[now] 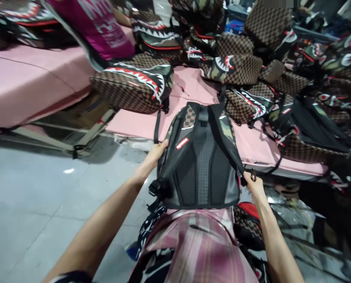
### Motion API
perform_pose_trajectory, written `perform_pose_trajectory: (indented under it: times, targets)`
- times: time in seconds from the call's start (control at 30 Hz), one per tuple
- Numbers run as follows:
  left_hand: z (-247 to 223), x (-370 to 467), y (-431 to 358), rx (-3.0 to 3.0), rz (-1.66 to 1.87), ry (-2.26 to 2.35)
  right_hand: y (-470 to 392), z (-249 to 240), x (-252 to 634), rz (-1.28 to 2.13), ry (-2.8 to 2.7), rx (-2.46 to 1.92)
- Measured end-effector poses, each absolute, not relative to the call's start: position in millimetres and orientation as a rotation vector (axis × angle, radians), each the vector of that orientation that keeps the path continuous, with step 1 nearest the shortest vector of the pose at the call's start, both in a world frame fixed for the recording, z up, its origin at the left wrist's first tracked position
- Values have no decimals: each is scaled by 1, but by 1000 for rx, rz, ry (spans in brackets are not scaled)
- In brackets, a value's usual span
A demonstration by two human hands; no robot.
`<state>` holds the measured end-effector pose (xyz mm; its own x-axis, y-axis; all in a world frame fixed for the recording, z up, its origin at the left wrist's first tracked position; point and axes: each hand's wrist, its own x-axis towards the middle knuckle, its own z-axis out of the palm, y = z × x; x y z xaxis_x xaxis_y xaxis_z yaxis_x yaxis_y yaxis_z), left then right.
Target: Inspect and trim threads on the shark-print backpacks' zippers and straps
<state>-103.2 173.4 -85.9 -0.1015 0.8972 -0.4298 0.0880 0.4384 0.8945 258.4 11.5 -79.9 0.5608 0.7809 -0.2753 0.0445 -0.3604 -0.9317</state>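
In front of me a backpack point(203, 165) lies with its black padded back panel and shoulder straps facing up. Its top end rests on the pink table, and its lower end reaches my lap. My left hand point(154, 155) is closed on the left side edge, near a small red-and-white label. On the opposite side my right hand point(254, 184) grips the lower right edge. A small dark object shows at the right fingers, too small to name. Black strap buckles point(156, 188) hang at the lower left corner. A pink plaid cloth point(202, 243) covers my lap.
Brown checked backpacks with shark-mouth prints, such as one backpack point(137, 84), crowd the pink table point(131, 124). More bags point(314, 129) pile up at right. A person in a magenta shirt point(104, 29) is across the table. A metal frame point(63, 145) stands low at left.
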Motion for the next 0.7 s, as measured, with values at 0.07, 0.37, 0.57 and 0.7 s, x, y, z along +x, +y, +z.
perform_pose_trajectory:
  times: [0.07, 0.37, 0.57, 0.7]
  targets:
    - [-87, -98, 171, 893, 798, 1558, 10, -75, 273, 864, -683, -1793]
    - [-31, -97, 68, 1885, 905, 1796, -8, -45, 298, 235, -823, -1900]
    - [-49, -68, 13, 2354, 661, 1796, -11, -70, 248, 693, -633, -1801]
    - [-73, -94, 30, 2081, 690, 1822, 6, -97, 250, 957, -281, -1540]
